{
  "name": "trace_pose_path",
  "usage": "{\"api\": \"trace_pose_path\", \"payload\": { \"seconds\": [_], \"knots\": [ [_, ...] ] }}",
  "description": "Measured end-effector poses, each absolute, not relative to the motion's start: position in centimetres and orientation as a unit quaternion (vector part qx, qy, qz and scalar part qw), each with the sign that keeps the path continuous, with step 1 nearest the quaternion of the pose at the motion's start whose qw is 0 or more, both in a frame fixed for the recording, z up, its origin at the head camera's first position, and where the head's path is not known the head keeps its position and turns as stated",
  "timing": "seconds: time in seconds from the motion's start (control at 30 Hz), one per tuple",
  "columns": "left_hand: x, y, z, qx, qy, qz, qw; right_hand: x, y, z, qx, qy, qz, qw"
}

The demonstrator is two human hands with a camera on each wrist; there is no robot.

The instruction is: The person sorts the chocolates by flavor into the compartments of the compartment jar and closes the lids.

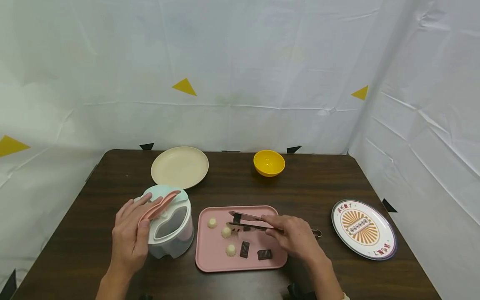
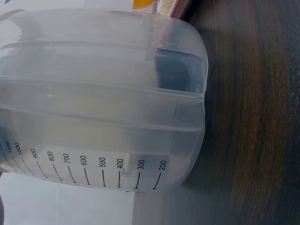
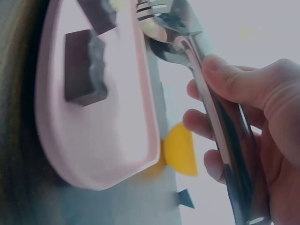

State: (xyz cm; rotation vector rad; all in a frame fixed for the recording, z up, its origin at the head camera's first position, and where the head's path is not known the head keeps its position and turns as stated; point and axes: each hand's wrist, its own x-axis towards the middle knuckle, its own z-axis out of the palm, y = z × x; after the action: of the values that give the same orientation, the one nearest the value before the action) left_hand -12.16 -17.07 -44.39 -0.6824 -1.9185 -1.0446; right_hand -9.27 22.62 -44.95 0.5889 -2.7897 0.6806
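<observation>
My left hand [image 1: 131, 233] pinches the raised pink flap [image 1: 159, 207] of a canister lid between thumb and fingers. Below it stands the translucent canister [image 2: 93, 93], marked with a measuring scale; its white lid also carries a mint flap [image 1: 165, 191]. With my right hand [image 1: 294, 235] I hold metal tongs [image 3: 213, 103], one end fork-shaped and the other spoon-shaped, over a pink tray [image 1: 210, 264]. A dark chocolate-like block [image 1: 237, 218] shows between the tong ends. On the tray lie more dark blocks [image 1: 244, 249] and several small cream-coloured pieces [image 1: 231, 250].
A cream plate [image 1: 180, 166] lies behind the canister. A yellow bowl [image 1: 269, 163] stands at the table's back edge, and a round patterned plate [image 1: 363, 230] is at the right. White sheeting [image 1: 232, 62] hangs behind the dark wooden table [image 1: 86, 225].
</observation>
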Motion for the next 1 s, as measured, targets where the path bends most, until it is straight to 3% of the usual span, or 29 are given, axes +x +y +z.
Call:
{"api": "trace_pose_path", "payload": {
  "seconds": [0.47, 0.83, 1.0],
  "knots": [
    [-12.2, -17.1, -44.3, -0.27, -0.765, -0.411, 0.415, -8.9, 19.9, -41.0, 0.294, -0.878, 0.301, 0.226],
    [-12.2, -17.0, -44.3, -0.27, -0.764, -0.414, 0.415, -8.8, 14.4, -39.5, 0.358, -0.837, 0.301, 0.284],
    [-12.2, -17.0, -44.2, -0.275, -0.758, -0.415, 0.421, -8.2, 12.4, -39.9, 0.357, -0.842, 0.298, 0.273]
  ]
}}
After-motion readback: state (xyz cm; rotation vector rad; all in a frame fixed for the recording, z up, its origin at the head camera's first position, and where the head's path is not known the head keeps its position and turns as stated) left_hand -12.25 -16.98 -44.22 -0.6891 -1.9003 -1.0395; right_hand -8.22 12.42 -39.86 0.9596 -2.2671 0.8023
